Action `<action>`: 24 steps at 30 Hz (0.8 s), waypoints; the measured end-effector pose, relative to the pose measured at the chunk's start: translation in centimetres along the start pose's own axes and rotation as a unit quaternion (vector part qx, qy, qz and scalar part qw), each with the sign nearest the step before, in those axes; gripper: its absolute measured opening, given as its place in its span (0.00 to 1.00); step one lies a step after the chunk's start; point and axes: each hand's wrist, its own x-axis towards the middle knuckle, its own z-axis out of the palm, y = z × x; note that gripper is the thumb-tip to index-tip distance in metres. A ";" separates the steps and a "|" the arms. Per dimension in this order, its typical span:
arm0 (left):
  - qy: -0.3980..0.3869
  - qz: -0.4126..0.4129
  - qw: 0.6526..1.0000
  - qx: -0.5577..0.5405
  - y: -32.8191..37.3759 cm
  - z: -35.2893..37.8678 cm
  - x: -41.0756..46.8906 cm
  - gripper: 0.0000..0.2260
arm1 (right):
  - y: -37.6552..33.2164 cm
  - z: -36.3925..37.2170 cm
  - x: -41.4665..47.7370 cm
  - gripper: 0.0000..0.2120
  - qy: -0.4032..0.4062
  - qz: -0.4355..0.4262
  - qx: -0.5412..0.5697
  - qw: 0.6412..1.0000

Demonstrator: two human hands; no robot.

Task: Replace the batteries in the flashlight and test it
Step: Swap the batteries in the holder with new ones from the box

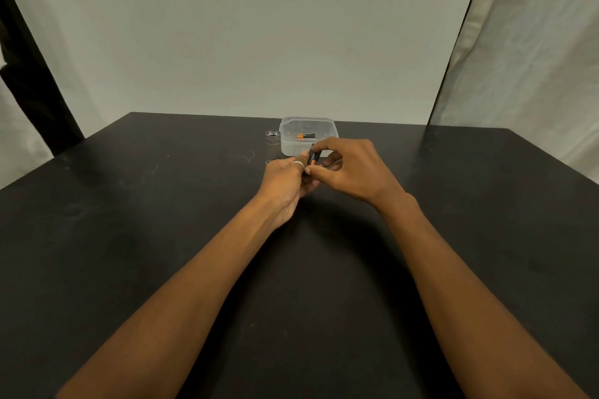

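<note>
My two hands meet over the middle of the black table (162, 236). My right hand (350, 168) pinches a black and orange battery (313, 157) between thumb and forefinger. My left hand (287, 183), with a ring on one finger, is closed around a small dark part that touches the battery's lower end; most of that part is hidden in the palm. A grey flashlight body (272, 144) stands upright with its open end up, just beyond my left hand. Behind my hands, a clear plastic box (291, 126) holds another black and orange battery (306, 136).
A pale wall rises behind the table's far edge. Light curtains hang at the far left and right, with a dark pole leaning at the right. The flashlight body and the box stand close together near the table's far edge.
</note>
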 end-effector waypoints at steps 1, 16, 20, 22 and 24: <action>0.000 0.000 1.000 -0.005 0.0 0.1 0.0 0.12 | 0.0 0.0 0.0 0.14 0.000 0.002 0.003 1.000; 0.024 0.015 0.999 -0.015 -0.6 0.1 0.7 0.13 | 0.2 0.2 -0.2 0.12 0.029 0.085 0.030 0.996; 0.018 0.021 1.000 0.000 -0.7 0.1 0.8 0.12 | 0.1 0.4 0.2 0.06 0.045 0.143 0.045 0.988; 0.017 0.021 1.000 0.002 -0.8 0.1 0.8 0.12 | 0.1 0.2 0.3 0.07 0.039 0.168 0.065 0.983; 0.021 0.016 1.000 0.000 -0.7 0.1 0.8 0.11 | 0.6 -0.2 0.4 0.09 0.038 0.190 0.075 0.978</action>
